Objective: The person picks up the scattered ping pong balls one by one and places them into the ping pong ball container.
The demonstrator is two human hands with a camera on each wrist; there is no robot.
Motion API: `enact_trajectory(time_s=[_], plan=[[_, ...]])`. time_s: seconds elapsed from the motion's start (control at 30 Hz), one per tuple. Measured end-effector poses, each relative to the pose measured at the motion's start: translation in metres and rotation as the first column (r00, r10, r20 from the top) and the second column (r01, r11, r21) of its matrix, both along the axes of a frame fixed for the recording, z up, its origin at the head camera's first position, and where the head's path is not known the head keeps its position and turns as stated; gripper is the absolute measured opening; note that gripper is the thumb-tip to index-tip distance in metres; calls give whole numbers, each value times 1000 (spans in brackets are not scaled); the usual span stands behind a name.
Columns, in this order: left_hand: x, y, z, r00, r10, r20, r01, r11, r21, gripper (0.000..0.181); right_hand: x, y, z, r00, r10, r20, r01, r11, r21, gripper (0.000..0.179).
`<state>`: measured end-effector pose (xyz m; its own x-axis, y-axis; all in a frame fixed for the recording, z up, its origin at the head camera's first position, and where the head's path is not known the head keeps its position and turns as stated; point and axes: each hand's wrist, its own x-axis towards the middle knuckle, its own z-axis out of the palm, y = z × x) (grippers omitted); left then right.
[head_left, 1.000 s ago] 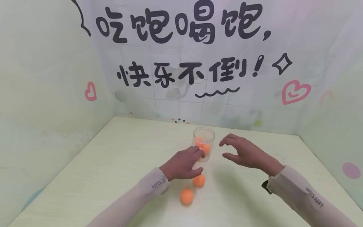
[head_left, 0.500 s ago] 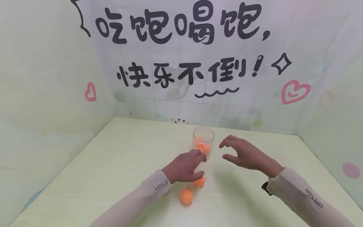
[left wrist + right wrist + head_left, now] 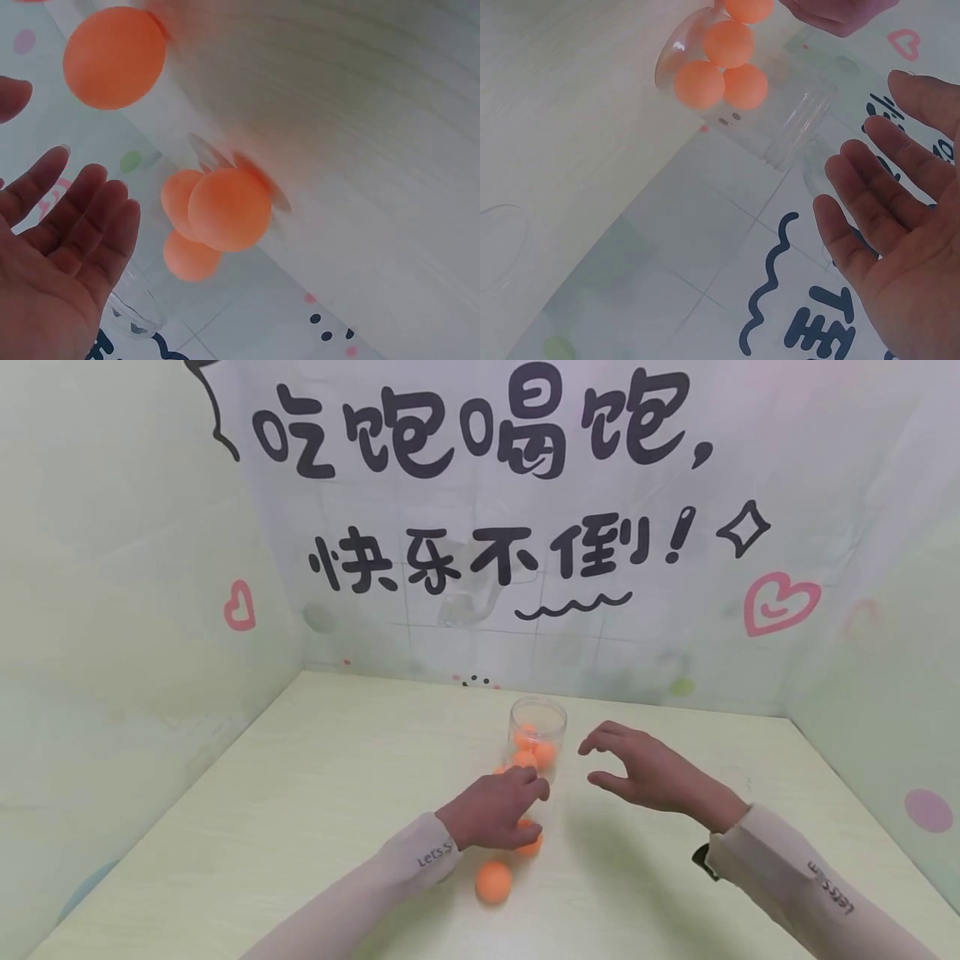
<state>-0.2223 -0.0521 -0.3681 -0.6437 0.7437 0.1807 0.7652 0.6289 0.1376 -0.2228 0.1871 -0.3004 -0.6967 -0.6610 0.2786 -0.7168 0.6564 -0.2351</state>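
Observation:
A clear jar (image 3: 538, 714) stands upright on the table with orange balls (image 3: 700, 85) inside. In the head view my left hand (image 3: 491, 810) hovers in front of the jar, fingers relaxed and holding nothing. Its thumb partly covers a loose orange ball (image 3: 528, 842); whether they touch I cannot tell. Nearer me lies another orange ball (image 3: 493, 882). One more ball (image 3: 499, 770) peeks out beyond the left hand, beside the jar's left side. To the right of the jar, my right hand (image 3: 652, 768) is held in the air with spread, loosely bent fingers and nothing in them.
A printed backdrop (image 3: 465, 643) with large dark characters rises behind the table (image 3: 345, 760), and side walls flank it. At the left of the right wrist view lies a faint clear round rim (image 3: 506, 244) on the table.
My left hand has drawn back from the jar toward me and slightly right. The ball beside the jar now shows past its fingers. My right hand has hardly moved.

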Motion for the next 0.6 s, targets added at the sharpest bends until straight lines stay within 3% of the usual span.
enact_trajectory(time_s=[0.27, 0.6], plan=[[2, 4, -3, 998, 28, 49, -25, 998, -59, 28, 1, 1, -3, 1000, 13, 3, -13, 1000, -15, 23], [2, 6, -4, 997, 3, 76, 4, 996, -91, 22, 2, 2, 2, 1000, 7, -5, -7, 1000, -4, 23]])
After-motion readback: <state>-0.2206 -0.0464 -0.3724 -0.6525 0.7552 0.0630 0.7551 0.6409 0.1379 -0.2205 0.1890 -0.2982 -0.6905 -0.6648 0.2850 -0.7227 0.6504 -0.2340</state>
